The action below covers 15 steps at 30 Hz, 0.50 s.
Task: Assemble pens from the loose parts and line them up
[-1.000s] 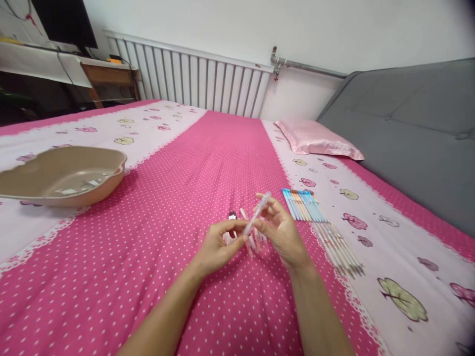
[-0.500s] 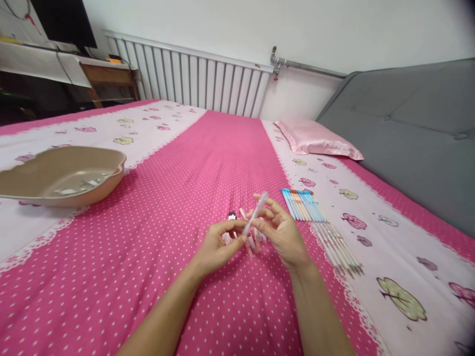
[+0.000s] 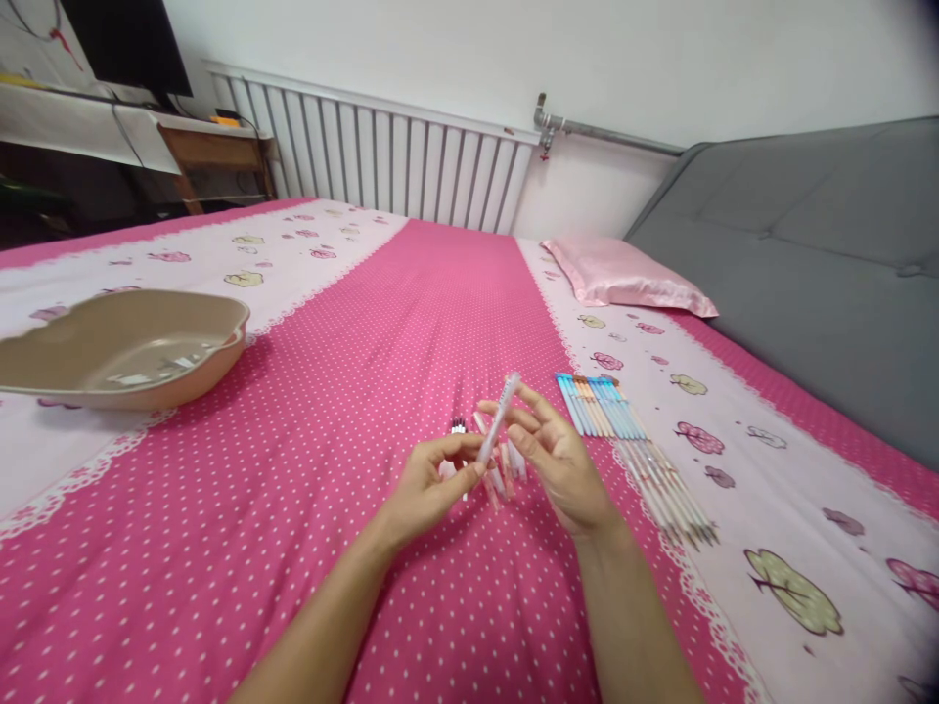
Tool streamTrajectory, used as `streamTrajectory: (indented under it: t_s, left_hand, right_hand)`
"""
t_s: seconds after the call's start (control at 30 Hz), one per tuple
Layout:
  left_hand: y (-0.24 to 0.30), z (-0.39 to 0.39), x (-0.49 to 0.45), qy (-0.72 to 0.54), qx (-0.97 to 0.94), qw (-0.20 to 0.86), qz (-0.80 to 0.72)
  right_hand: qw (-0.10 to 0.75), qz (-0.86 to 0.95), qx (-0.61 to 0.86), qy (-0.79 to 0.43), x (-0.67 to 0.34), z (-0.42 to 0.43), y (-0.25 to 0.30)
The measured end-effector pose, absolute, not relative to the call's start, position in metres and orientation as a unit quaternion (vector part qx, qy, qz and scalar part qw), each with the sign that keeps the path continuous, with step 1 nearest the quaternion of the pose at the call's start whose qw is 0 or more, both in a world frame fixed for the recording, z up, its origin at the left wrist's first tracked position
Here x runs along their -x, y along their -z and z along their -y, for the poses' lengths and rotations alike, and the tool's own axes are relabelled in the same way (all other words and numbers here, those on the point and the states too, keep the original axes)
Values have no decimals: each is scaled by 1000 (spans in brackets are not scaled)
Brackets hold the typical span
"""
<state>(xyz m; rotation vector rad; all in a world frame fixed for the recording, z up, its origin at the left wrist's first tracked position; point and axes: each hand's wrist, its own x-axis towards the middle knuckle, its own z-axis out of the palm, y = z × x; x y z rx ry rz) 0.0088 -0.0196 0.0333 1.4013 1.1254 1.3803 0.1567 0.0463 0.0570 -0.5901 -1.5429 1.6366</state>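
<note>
In the head view my left hand (image 3: pixel 432 486) pinches the lower end of a translucent pale pink pen barrel (image 3: pixel 499 418) between thumb and fingers. It slants upward to the right, with small dark print along its side. My right hand (image 3: pixel 561 455) is open beside its upper part; the thumb is off the barrel and the fingers are spread behind it. Whether a fingertip touches it I cannot tell. Under the hands lie several pink and clear pen parts (image 3: pixel 505 479), partly hidden. Several dark-tipped white sticks (image 3: pixel 459 426) lie just beyond my left hand.
To the right, blue and peach pen parts (image 3: pixel 602 406) lie in a row, with clear tubes (image 3: pixel 667 489) lined up below. A beige basin (image 3: pixel 168 386) holding small pieces stands at left on the pink bedspread (image 3: pixel 352 362). A pillow (image 3: pixel 627 274) lies near the grey headboard (image 3: pixel 807 215).
The right thumb has come off the barrel and the right fingers have spread. The barrel has turned slightly, bringing its print into view. The left hand keeps its pinch.
</note>
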Motion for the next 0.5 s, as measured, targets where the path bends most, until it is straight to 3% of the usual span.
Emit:
streamTrajectory:
  t_s: [0.5]
  left_hand:
    - [-32, 19, -10, -555, -578, 415, -431]
  right_hand:
    - [388, 601, 258, -650, -156, -48, -55]
